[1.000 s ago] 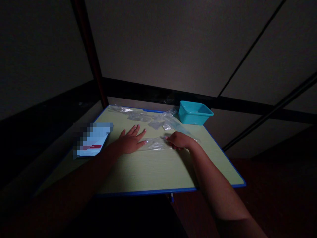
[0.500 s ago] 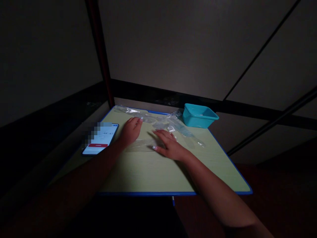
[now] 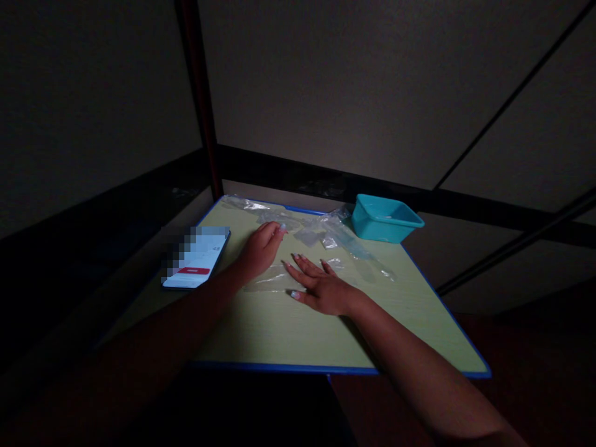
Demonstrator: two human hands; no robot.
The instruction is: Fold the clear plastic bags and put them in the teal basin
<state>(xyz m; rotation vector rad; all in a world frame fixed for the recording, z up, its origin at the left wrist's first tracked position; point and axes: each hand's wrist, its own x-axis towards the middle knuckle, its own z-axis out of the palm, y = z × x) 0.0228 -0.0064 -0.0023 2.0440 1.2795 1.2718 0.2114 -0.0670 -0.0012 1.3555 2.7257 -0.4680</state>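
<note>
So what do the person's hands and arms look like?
The slim bare left hand and bare right hand wear no gloves. Their thumbnails look pale and shiny. The right forearm shows no sleeve; shadow hides much of the left forearm.

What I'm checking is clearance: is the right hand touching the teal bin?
Apart. The head view shows the right hand nearer the camera than the teal bin, with tabletop and a clear plastic strip visible between them.
</note>
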